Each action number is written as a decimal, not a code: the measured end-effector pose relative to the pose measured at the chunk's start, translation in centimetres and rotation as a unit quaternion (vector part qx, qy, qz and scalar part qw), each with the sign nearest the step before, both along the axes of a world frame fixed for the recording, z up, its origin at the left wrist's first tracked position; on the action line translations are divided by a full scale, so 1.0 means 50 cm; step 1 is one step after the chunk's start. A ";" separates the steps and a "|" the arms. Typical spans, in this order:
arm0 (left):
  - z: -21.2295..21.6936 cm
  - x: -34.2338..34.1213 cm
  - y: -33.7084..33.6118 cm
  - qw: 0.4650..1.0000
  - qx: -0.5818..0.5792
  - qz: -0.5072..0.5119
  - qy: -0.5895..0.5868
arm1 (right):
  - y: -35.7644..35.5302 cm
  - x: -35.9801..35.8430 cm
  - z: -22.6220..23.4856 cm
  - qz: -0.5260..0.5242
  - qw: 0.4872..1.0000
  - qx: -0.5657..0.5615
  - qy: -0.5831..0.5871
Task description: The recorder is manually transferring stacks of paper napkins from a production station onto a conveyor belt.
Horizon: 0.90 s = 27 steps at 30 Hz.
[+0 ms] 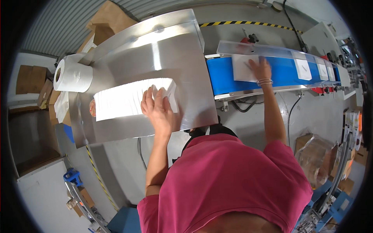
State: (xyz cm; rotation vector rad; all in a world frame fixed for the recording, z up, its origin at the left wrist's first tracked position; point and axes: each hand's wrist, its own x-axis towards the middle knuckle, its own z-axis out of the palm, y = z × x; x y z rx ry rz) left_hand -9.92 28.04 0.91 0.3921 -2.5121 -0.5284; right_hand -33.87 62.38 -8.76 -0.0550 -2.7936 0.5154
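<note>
A long row of thin white paper-like pieces point(120, 99), stood on edge and packed together, lies on the steel table. My left hand point(157, 105) rests on its right end, fingers spread. To the right, my right hand point(261, 70) is over a flat white square piece point(244, 70) on the blue conveyor belt point(278, 68). Its fingers look stretched out on the piece's right edge, slightly blurred. Farther along the belt lie several similar white pieces point(302, 69), each with a small dark mark. A reddish round object point(92, 108) touches the row's left end.
A large white roll point(74, 73) sits at the left side of the steel table point(182, 50). Clear guards point(229, 47) edge the conveyor. Cardboard boxes point(33, 79) stand at the left, and a plastic-wrapped box point(316, 155) is on the floor at right. Cables hang below the belt.
</note>
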 end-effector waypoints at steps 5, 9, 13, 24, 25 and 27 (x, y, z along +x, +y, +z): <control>0.011 0.002 0.008 0.999 -0.009 0.022 -0.035 | -0.161 0.069 0.096 0.319 0.935 -0.145 -0.045; 0.013 0.004 0.003 0.998 0.000 0.012 -0.057 | -0.376 0.161 0.153 0.535 0.764 -0.256 -0.255; 0.022 0.000 0.005 0.999 0.004 -0.015 -0.042 | -0.425 0.167 0.113 0.615 0.764 -0.181 -0.070; 0.004 0.012 -0.037 1.000 -0.016 0.013 0.005 | -0.096 0.042 0.058 0.001 0.957 -0.203 -0.208; 0.002 0.011 -0.037 1.000 -0.017 0.015 0.003 | -0.105 0.056 0.075 -0.024 0.992 -0.051 -0.109; 0.004 0.009 -0.035 1.000 -0.011 0.014 0.007 | -0.122 0.063 0.077 -0.004 0.993 0.095 0.075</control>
